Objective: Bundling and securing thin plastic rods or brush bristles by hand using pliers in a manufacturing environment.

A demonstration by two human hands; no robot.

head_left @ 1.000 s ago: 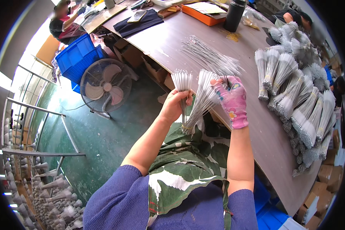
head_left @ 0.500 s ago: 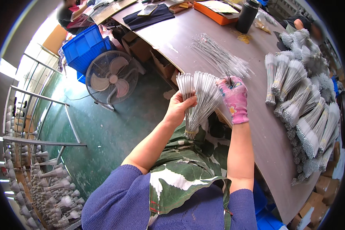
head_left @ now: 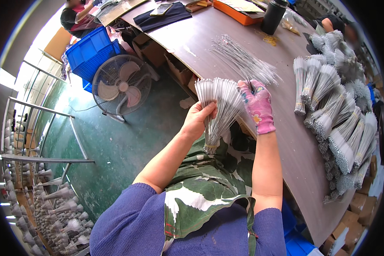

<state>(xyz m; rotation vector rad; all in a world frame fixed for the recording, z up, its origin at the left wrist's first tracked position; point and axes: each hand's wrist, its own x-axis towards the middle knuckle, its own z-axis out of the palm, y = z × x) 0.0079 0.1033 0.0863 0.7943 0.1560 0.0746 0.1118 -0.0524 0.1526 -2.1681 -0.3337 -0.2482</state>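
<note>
My left hand (head_left: 199, 117), bare, is closed round a bundle of thin wire brushes (head_left: 219, 100) held over my lap. Their pale bristly ends fan out at the top, and a yellow band ties the wire ends at the bottom. My right hand (head_left: 258, 104) wears a pink flowered glove and is closed on a small dark tool (head_left: 249, 86), whose kind is mostly hidden by the fingers. Its fingertips are at the right edge of the fan. Just beyond the gloved hand, a loose pile of wire brushes (head_left: 243, 59) lies on the table.
Tied brush bundles (head_left: 335, 111) are heaped along the right of the table (head_left: 294, 149). Farther back are a black bottle (head_left: 274, 17), an orange tray (head_left: 239, 12) and dark cloth (head_left: 162, 18) with a phone. To the left stand a fan (head_left: 123, 87), blue crates (head_left: 91, 53) and a metal rack (head_left: 47, 158).
The gap in the fanned brushes has narrowed. My gloved hand has turned a little, and the dark tool now points more upward at its fingertips. My left hand keeps its hold.
</note>
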